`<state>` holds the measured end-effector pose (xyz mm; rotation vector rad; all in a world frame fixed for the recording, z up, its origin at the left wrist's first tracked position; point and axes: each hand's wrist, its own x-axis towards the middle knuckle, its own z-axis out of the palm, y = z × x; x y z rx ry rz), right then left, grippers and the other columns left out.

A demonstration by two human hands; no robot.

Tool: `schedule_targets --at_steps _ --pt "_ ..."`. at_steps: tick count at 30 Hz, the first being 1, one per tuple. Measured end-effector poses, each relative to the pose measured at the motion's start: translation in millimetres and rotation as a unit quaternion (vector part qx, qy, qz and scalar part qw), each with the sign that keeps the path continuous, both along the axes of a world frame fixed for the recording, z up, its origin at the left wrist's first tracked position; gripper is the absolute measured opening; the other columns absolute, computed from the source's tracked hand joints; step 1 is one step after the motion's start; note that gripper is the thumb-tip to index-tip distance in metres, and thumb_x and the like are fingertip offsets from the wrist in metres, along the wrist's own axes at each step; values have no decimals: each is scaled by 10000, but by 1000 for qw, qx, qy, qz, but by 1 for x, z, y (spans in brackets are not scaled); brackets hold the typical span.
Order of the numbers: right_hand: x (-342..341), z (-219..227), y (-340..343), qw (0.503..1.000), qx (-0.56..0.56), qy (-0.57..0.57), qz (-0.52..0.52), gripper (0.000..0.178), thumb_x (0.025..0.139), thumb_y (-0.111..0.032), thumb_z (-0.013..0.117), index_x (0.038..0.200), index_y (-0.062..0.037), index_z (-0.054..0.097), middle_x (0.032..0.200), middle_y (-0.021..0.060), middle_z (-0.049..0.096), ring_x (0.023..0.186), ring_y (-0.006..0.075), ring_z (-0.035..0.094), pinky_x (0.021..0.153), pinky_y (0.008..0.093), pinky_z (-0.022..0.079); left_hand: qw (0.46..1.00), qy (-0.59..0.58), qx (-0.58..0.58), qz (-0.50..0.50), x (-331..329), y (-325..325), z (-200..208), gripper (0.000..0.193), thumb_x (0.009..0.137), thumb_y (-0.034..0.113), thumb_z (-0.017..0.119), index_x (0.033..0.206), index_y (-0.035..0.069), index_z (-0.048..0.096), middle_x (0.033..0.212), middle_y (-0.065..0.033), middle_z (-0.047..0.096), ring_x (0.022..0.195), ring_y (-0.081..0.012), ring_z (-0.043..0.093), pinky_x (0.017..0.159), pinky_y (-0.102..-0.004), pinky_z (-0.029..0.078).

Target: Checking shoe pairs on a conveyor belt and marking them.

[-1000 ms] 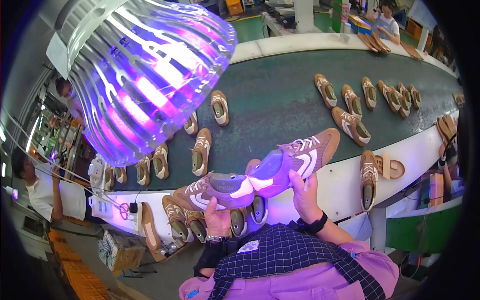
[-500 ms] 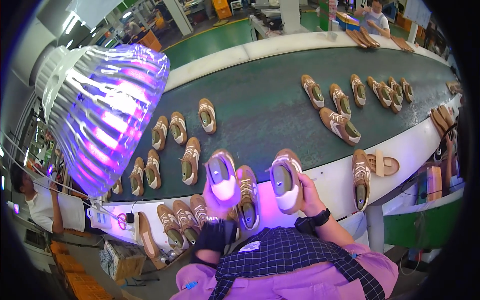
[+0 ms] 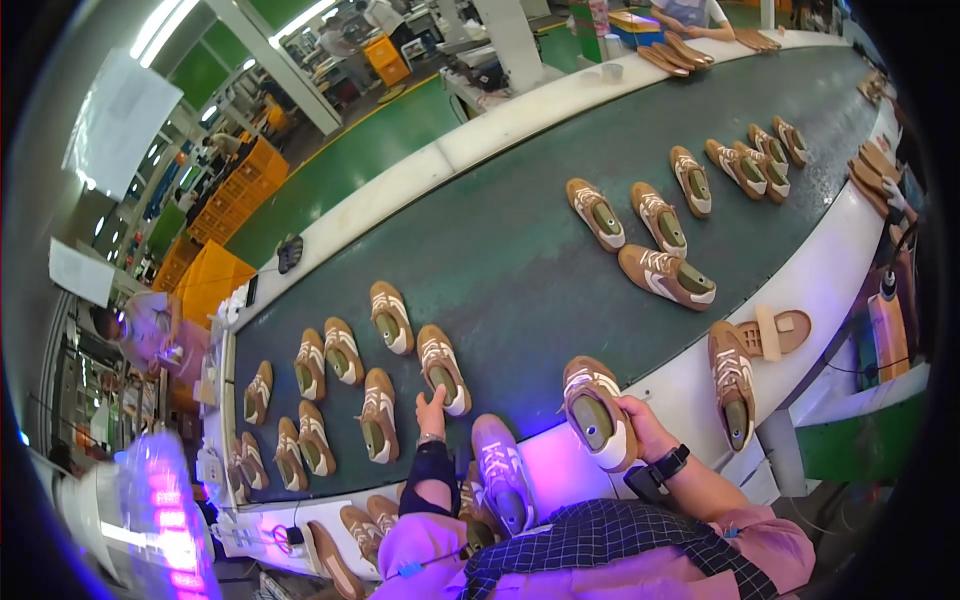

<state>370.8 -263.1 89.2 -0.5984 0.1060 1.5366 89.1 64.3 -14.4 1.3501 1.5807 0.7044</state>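
Note:
My left hand [image 3: 430, 413] reaches over the dark green belt [image 3: 520, 290]. Its fingers hold the heel end of a brown sneaker [image 3: 438, 358] with white stripes and laces, which rests on the belt, toe pointing away. A green insert fills that shoe's opening. In my right hand [image 3: 650, 432] is a matching sneaker [image 3: 598, 415], gripped by its heel side above the white ledge, its opening and green insert facing up. Between my arms another sneaker [image 3: 500, 475] stands on the ledge under purple light. To the right, one more sneaker [image 3: 733, 385] sits beside a loose brown sole [image 3: 785, 333].
Several sneakers [image 3: 340, 350] stand on the belt at left, others [image 3: 690, 180] at far right. A lamp [image 3: 155, 525] glows purple at lower left. Loose soles [image 3: 675, 55] lie on the far ledge. Co-workers [image 3: 165, 335] are at left and across the belt. Shoes also line the near ledge.
My left hand has moved its sneaker forward from above the near ledge onto the belt. The right hand still holds its shoe. The view has turned, putting the lamp lower left.

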Motion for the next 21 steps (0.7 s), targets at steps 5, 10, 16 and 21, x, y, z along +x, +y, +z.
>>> schedule_targets --at_steps 5,10,16,21 --pt "33 -25 77 998 36 13 43 381 918 -261 445 1187 0 517 1100 127 618 947 220 625 850 369 507 988 110 74 -75 48 -9 4 811 760 355 660 1363 -44 294 1329 -279 384 1241 -371 394 1038 -404 312" --pt "39 -44 249 991 97 0 97 393 928 -280 436 1247 -54 481 1138 109 609 999 218 608 892 383 486 985 -23 134 -103 49 -8 -15 701 818 196 537 1384 -54 209 1358 -283 334 1276 -375 348 1068 -394 269" --pt "46 -87 408 909 -121 -399 23 424 812 -262 570 1106 41 538 1001 204 639 920 300 632 801 389 493 986 -8 73 -151 56 -3 -13 885 752 219 639 1414 -14 99 1361 -277 312 1270 -350 350 1049 -377 298" --pt "14 -58 380 799 -130 -586 -25 409 767 -252 619 1053 30 544 975 264 619 939 384 607 818 421 476 992 61 31 -110 56 1 8 920 627 129 694 1391 41 189 1143 -172 500 977 -277 549 860 -363 459"
